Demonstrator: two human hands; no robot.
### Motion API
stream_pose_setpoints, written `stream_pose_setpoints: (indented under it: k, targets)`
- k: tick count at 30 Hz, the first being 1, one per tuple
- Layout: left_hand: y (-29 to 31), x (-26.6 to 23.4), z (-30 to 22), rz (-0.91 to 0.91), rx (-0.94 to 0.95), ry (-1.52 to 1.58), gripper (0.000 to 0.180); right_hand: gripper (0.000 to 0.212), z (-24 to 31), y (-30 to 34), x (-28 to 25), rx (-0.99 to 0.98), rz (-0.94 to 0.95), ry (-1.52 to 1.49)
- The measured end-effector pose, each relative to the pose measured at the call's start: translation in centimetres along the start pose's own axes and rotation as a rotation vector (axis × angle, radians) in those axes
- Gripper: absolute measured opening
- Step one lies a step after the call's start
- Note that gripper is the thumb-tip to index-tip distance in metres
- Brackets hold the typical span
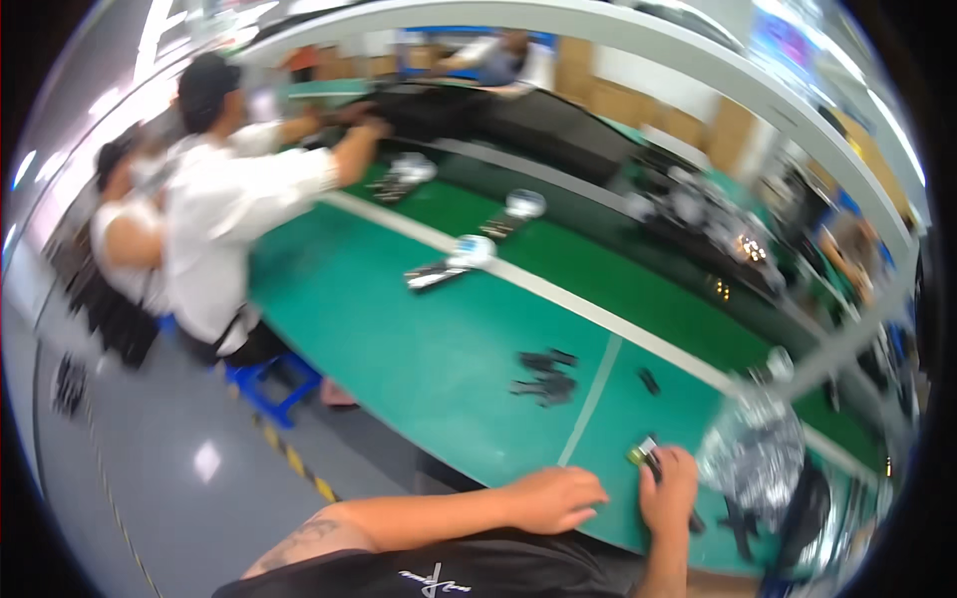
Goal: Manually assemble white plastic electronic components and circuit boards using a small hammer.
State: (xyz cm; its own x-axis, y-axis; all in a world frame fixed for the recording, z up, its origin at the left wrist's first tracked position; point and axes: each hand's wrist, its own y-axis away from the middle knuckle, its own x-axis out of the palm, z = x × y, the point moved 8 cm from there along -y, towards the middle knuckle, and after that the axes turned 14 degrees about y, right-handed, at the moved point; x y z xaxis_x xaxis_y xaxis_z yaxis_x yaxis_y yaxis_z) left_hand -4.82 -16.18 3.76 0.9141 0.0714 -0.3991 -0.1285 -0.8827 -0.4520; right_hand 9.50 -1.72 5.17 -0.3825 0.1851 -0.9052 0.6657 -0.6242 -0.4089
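Observation:
My right hand (670, 490) is closed around a small dark piece with a yellow-green end (639, 454), just above the green table (469, 399). Its exact kind is too blurred to tell. To its left, my left hand (558, 500) hovers by the table's near edge, fingers loosely apart with nothing in them. A loose pile of thin black parts (544, 379) lies beyond my left hand. One small black piece (649, 381) rests apart, farther out from my right hand. Close to the right hand is a clear plastic bag (755, 448), with more black parts (740, 526) beside it.
A pale strip (558, 289) divides the table from a darker green belt (608, 267). Dark parts with white round tops (472, 253) lie along it. A person in white (214, 209) reaches over the table at left, near a blue stool (274, 387). A grey beam (867, 344) slants at right.

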Motion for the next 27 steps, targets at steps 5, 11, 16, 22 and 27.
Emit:
stream_pose_setpoints:
  k: [5,11,16,22,27]
  targets:
    - [1.5,-0.3,0.2,-0.117,-0.01,0.027,0.027,0.048,1.2,-2.1,-0.6,-0.441,0.33,0.026]
    - [1.4,-1.5,-0.2,-0.165,-0.084,0.09,0.024,0.04,1.0,-6.4,0.0,-0.189,0.54,0.097]
    - [1.0,-2.0,0.4,-0.172,-0.159,0.165,0.021,0.042,0.1,-6.2,1.8,0.126,0.695,-0.104]
    - [0.1,-1.8,0.5,-0.182,-0.171,0.162,0.017,0.05,-0.4,-5.5,2.5,0.113,0.674,-0.169]
    - [-1.2,-0.9,-1.2,-0.188,0.006,0.155,0.013,0.048,-0.4,-5.7,3.2,0.053,0.673,-0.123]
